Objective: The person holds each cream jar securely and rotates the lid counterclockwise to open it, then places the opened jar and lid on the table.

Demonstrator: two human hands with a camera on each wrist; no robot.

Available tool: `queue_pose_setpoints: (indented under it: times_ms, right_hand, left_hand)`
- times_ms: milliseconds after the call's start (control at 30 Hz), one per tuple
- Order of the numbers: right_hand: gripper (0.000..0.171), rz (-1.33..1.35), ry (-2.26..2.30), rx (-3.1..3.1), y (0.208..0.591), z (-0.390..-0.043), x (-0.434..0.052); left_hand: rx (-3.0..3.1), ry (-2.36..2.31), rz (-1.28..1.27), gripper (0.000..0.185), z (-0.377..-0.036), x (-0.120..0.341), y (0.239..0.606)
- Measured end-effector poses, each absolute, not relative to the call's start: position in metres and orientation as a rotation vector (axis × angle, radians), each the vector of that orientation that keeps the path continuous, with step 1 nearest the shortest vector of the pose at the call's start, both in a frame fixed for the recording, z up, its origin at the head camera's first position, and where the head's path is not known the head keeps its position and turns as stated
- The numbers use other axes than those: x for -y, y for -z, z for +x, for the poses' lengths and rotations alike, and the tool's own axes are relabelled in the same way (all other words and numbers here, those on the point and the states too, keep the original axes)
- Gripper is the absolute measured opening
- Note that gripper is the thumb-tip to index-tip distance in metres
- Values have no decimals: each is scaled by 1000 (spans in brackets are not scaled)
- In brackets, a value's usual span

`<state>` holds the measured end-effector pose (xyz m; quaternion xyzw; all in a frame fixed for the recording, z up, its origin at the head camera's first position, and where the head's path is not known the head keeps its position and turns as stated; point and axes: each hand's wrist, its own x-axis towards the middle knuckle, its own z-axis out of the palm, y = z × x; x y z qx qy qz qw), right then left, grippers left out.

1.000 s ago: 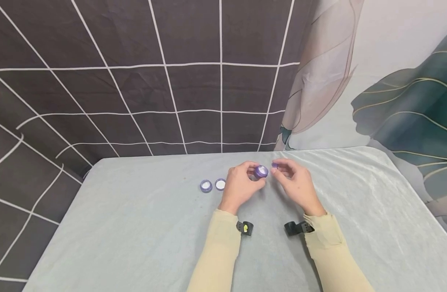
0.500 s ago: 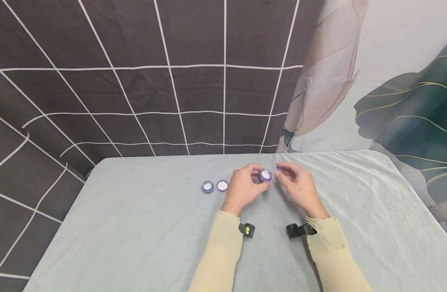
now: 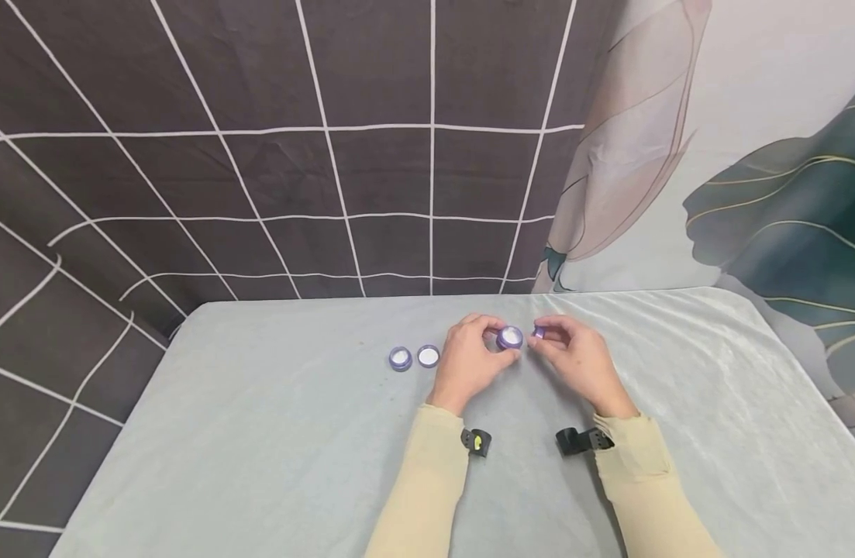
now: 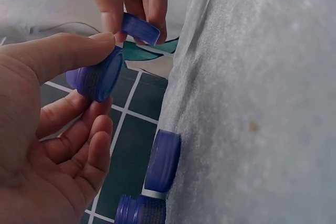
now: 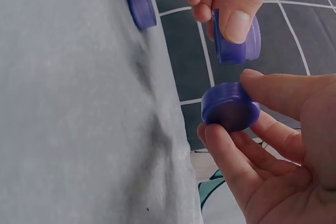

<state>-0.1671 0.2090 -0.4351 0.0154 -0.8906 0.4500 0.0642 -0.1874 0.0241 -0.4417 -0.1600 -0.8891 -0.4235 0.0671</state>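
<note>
My left hand (image 3: 488, 346) holds a small purple jar (image 3: 509, 338) between thumb and fingers just above the table, its pale open top facing up. My right hand (image 3: 551, 339) pinches a small purple lid (image 3: 539, 332) right beside the jar, a narrow gap apart. In the left wrist view the jar (image 4: 97, 77) sits under my thumb, with the lid (image 4: 139, 28) just beyond it. The right wrist view shows the lid (image 5: 231, 107) in my fingertips and the jar (image 5: 236, 43) above it.
A second purple jar (image 3: 400, 358) and a loose lid (image 3: 428, 356) lie side by side left of my left hand on the pale grey tablecloth (image 3: 260, 434). A dark grid-patterned cloth (image 3: 260, 155) hangs behind the table.
My right hand has brought the lid down and leftward, closer to the jar. Both hands have sunk slightly toward the table.
</note>
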Motion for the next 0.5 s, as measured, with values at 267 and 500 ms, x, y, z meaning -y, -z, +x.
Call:
queue_pose_setpoints:
  times_ms: [267, 500]
  right_hand:
    - [38, 107, -1320, 2738, 440, -166, -209]
    - [39, 131, -1268, 2770, 445, -163, -211]
  left_hand:
    - [2741, 1197, -495, 38, -187, -24, 441]
    - [2761, 1157, -502, 36, -187, -26, 442]
